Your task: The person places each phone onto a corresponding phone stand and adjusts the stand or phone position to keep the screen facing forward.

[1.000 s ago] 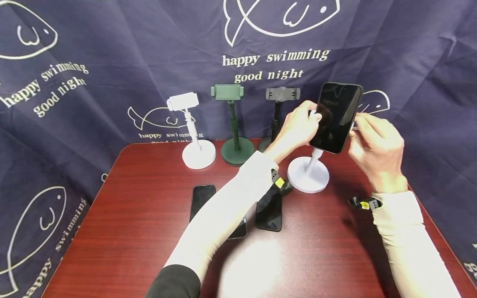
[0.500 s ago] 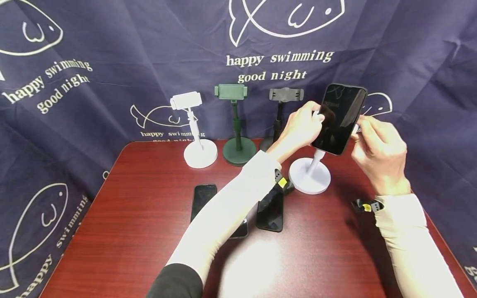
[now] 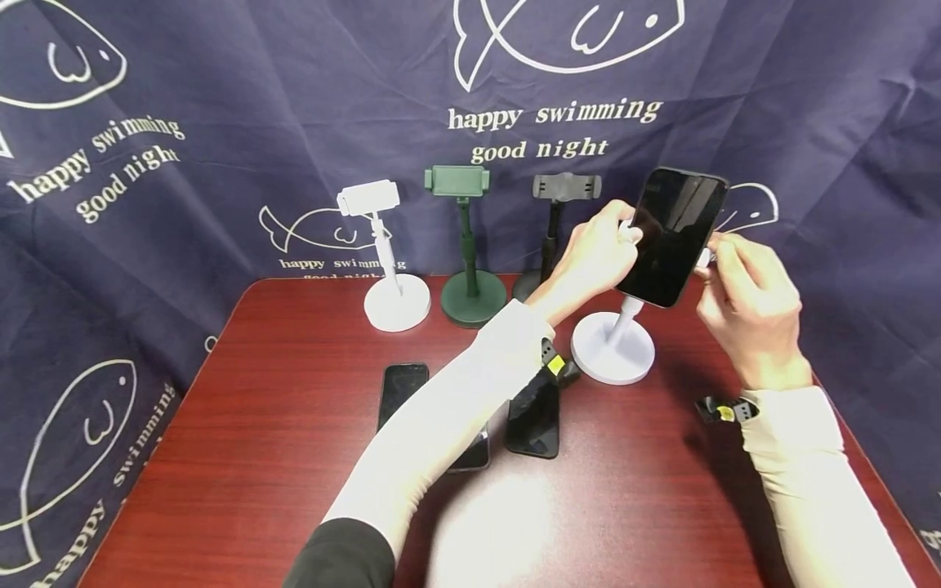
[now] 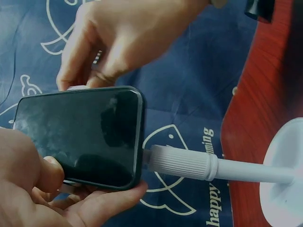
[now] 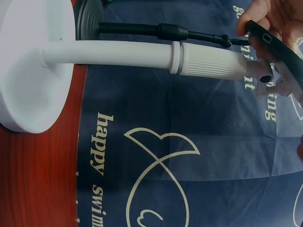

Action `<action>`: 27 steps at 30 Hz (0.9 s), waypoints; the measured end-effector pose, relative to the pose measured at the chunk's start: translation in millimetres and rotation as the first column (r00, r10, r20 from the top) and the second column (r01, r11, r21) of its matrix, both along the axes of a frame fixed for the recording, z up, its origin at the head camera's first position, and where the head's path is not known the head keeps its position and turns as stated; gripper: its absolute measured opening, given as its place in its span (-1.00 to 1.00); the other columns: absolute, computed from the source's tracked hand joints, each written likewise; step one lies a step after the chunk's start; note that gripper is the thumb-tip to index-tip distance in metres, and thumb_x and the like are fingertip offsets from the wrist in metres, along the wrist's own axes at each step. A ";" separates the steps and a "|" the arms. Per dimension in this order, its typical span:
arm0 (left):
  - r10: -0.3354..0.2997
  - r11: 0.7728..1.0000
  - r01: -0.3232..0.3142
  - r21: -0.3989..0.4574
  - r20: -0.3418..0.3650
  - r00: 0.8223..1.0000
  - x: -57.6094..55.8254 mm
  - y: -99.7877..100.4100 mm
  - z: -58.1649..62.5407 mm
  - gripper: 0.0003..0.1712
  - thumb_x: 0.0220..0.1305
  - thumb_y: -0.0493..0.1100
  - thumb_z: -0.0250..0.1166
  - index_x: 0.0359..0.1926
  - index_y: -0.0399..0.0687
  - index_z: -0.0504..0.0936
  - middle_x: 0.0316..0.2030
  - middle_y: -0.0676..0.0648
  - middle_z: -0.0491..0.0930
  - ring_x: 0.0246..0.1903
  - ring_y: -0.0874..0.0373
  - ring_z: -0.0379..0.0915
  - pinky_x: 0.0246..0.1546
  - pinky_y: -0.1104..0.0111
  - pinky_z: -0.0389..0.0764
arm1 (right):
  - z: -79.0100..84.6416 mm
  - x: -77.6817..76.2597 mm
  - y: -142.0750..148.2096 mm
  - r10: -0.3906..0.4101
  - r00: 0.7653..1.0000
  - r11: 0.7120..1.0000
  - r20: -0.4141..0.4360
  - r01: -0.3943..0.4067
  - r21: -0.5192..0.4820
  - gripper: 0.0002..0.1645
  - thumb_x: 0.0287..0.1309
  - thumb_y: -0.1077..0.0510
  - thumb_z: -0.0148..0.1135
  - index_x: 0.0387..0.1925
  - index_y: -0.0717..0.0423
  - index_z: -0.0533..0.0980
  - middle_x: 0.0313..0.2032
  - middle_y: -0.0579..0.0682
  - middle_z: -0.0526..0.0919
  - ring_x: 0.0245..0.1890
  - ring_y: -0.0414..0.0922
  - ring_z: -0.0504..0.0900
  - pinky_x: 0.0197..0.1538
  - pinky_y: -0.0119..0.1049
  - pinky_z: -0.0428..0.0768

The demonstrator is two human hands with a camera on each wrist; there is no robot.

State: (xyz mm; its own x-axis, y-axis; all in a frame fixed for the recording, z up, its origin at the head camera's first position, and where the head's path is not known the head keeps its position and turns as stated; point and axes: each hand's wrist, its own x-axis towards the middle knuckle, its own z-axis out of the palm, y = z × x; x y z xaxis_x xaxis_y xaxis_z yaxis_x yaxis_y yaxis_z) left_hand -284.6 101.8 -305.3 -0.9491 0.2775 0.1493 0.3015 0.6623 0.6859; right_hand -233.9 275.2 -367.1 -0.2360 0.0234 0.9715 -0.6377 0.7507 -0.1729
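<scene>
Table [image 3: 287,433]: red-brown, below both hands; from where I stand, a hard landing if the phone drops.
White stand [image 3: 616,345]: round base on the table, stem below and between the hands; looks top-heavy; uneven pushing from the two sides could tip it or skid the base.
Right hand [image 3: 757,302]: fingertips drawn narrow, pinching the clamp at the phone's edge; a slip there could let that end snap back and nip a finger.
Left hand [image 3: 603,249]: thumb in front, fingers behind, holding the phone by its opposite edge; easing off before the clamp bites would probably let it slide.
Phone [image 3: 672,237]: raised between the hands, long way up, leaning; could seat crooked if one hand pulls higher.
Flat phone [image 3: 532,420]: on the table, nearer the person than the left hand; knock risk if something falls.
Clamp [image 3: 704,260]: at the right fingertips; mostly hidden behind the phone; can't tell how firmly it's seated.
</scene>
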 end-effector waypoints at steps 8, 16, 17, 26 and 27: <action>-0.008 1.000 0.007 0.029 0.019 1.000 2.8 1.9 0.5 -0.67 0.50 -0.05 0.17 0.22 0.20 0.54 0.08 0.21 0.66 -0.02 0.33 0.58 -0.07 0.53 0.53 | -3.3 -2.4 4.9 0.013 0.999 1.000 0.038 -0.013 0.011 -0.81 0.23 0.42 0.16 -0.15 0.43 0.60 -0.24 0.40 0.62 -0.16 0.36 0.58 0.27 -0.30 0.55; 0.007 0.999 -0.008 0.037 0.042 0.999 -0.6 0.7 3.3 -0.69 0.50 -0.03 0.17 0.20 0.20 0.56 -0.01 0.20 0.66 -0.14 0.31 0.56 -0.22 0.53 0.53 | 1.1 -2.9 1.5 0.017 1.000 1.000 -0.014 -0.018 -0.013 -0.83 0.21 0.42 0.11 -0.24 0.45 0.60 -0.26 0.39 0.66 -0.20 0.37 0.60 0.24 -0.25 0.59; 0.009 0.999 -0.010 0.033 0.039 0.999 -1.1 0.5 3.8 -0.70 0.50 -0.02 0.17 0.19 0.20 0.56 -0.01 0.20 0.66 -0.12 0.30 0.55 -0.20 0.52 0.52 | 1.7 -2.6 1.1 0.019 1.000 1.000 -0.017 -0.020 -0.016 -0.83 0.21 0.42 0.11 -0.24 0.45 0.60 -0.25 0.39 0.67 -0.20 0.37 0.60 0.24 -0.25 0.59; 0.017 0.999 -0.018 0.034 0.032 0.999 -1.1 1.0 1.7 -0.70 0.50 -0.04 0.17 0.18 0.21 0.57 0.03 0.22 0.66 -0.03 0.31 0.54 -0.06 0.50 0.52 | 1.4 -0.8 0.9 0.023 1.000 1.000 -0.017 -0.023 -0.010 -0.85 0.22 0.42 0.13 -0.24 0.45 0.59 -0.24 0.38 0.68 -0.19 0.37 0.61 0.25 -0.23 0.59; 0.019 0.999 -0.020 0.037 0.029 0.999 -0.9 1.2 0.8 -0.71 0.49 -0.04 0.18 0.18 0.20 0.57 0.03 0.22 0.66 -0.03 0.31 0.54 -0.06 0.50 0.52 | 0.9 -0.7 1.5 0.025 1.000 1.000 -0.012 -0.025 -0.008 -0.84 0.22 0.42 0.13 -0.22 0.45 0.60 -0.24 0.37 0.69 -0.19 0.36 0.61 0.25 -0.24 0.58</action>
State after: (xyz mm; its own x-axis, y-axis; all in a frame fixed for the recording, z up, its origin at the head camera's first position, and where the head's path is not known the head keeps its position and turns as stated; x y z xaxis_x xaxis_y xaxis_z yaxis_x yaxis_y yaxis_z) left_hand -285.5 103.0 -304.6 -0.9582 0.2538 0.1319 0.2688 0.6418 0.7182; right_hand -234.6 276.7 -366.3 -0.2251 0.0253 0.9740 -0.6582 0.7331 -0.1712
